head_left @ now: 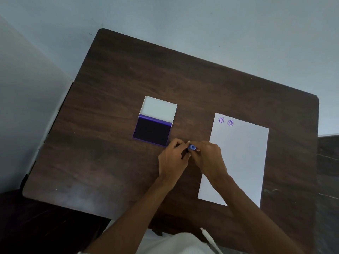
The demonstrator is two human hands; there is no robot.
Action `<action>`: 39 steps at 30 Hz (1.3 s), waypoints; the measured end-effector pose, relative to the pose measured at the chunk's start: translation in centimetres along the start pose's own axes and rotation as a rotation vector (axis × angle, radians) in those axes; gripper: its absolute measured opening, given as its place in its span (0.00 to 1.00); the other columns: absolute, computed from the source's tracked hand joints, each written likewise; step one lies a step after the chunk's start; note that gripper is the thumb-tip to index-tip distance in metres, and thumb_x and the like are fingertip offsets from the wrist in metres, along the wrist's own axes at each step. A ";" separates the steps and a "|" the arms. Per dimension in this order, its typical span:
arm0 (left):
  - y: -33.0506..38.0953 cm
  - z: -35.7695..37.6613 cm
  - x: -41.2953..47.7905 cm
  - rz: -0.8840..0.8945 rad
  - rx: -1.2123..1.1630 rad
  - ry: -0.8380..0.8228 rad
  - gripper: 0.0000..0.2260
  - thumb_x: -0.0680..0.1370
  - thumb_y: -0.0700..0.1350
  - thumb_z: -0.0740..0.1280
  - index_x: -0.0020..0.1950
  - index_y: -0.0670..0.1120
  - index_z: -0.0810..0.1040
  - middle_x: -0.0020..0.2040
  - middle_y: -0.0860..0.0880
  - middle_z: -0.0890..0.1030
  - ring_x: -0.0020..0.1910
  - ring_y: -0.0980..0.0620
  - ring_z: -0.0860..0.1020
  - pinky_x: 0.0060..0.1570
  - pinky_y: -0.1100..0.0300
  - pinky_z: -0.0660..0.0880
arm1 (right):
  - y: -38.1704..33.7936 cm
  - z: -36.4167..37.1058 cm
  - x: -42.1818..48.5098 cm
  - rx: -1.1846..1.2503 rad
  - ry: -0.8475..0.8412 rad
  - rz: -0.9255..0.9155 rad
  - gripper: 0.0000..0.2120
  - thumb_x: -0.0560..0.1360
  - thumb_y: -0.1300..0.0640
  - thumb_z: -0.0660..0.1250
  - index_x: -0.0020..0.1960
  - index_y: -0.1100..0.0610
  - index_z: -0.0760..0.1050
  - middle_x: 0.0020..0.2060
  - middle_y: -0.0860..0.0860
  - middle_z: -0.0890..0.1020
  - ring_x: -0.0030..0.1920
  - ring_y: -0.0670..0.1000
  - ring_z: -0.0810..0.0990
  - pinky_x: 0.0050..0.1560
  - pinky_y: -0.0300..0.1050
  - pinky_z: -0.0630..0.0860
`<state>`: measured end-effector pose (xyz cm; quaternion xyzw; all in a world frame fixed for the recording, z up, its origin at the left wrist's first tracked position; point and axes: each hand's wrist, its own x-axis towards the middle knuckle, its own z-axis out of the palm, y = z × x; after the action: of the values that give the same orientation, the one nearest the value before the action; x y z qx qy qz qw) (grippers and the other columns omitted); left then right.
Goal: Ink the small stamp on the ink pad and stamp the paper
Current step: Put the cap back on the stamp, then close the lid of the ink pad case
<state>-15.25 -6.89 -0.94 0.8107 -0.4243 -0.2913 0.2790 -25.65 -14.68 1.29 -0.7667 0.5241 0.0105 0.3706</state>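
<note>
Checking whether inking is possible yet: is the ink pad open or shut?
Open. The ink pad shows its dark inked surface, with its white lid swung back behind it on the table.

Single head-worn view, wide-angle, looking steeply down and forward over a dark wooden table [113, 85]. Table sits rotated, filling centre frame; pale floor across the top and left. Both forearms enter from the bottom edge. Moderately close. No second view.

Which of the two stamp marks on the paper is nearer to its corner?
The left mark, close to the paper's far-left corner; the other mark sits further right.
</note>
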 end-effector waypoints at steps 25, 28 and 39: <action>-6.5 -15.5 7.7 -0.206 -0.224 0.311 0.11 0.79 0.43 0.68 0.61 0.45 0.80 0.54 0.49 0.84 0.50 0.56 0.80 0.52 0.64 0.75 | -9.1 -1.4 3.0 0.474 0.248 0.212 0.16 0.75 0.50 0.68 0.62 0.53 0.76 0.58 0.48 0.82 0.55 0.46 0.79 0.58 0.43 0.75; -6.7 -15.7 9.2 -0.211 -0.213 0.219 0.13 0.79 0.44 0.68 0.63 0.45 0.79 0.56 0.49 0.83 0.52 0.56 0.79 0.54 0.63 0.75 | -9.6 -0.7 4.4 0.552 0.262 0.325 0.17 0.76 0.51 0.68 0.63 0.54 0.75 0.60 0.50 0.80 0.58 0.48 0.77 0.59 0.45 0.74; -6.8 -15.0 11.7 -0.300 -0.294 0.073 0.12 0.78 0.42 0.69 0.61 0.46 0.80 0.57 0.48 0.83 0.56 0.53 0.80 0.60 0.50 0.78 | -9.8 1.0 7.4 0.651 0.161 0.387 0.18 0.77 0.55 0.67 0.65 0.55 0.73 0.60 0.51 0.79 0.59 0.49 0.77 0.62 0.51 0.76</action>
<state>4.47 -10.48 1.72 0.8255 -0.2414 -0.3588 0.3627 -14.01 -18.25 3.05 -0.4941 0.6625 -0.1469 0.5435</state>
